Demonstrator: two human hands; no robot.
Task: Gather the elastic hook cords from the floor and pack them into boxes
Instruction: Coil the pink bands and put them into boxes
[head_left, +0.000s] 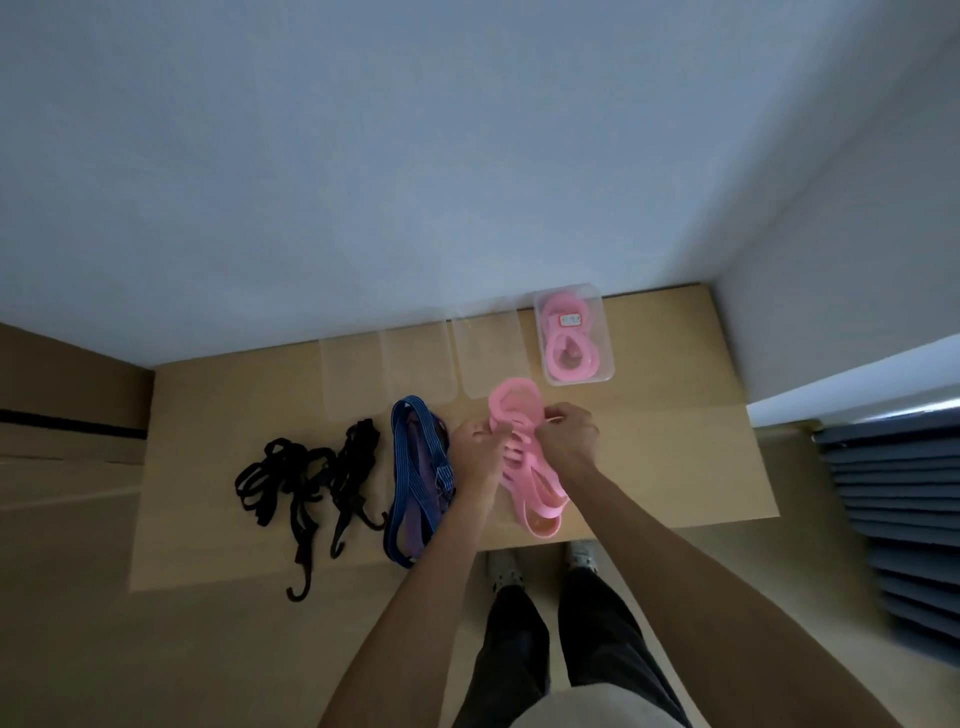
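Head view shows your left hand (480, 447) and right hand (569, 434) both pinching the pink flat elastic hook cord (519, 457) over the light wooden table (675, 415), apparently coiling it to fit a clear plastic box (605, 364).

Two hands (480, 447) (569, 434); two pink cord bundles (530, 483) (569, 338); one blue (418, 478); two black (280, 478) (356, 467); four clear boxes (602, 371) (485, 358) (421, 369) (350, 374).

Clear glossy plastic box (604, 332), smooth pink rubbery cord (537, 499), matt wood-look tabletop (675, 441)
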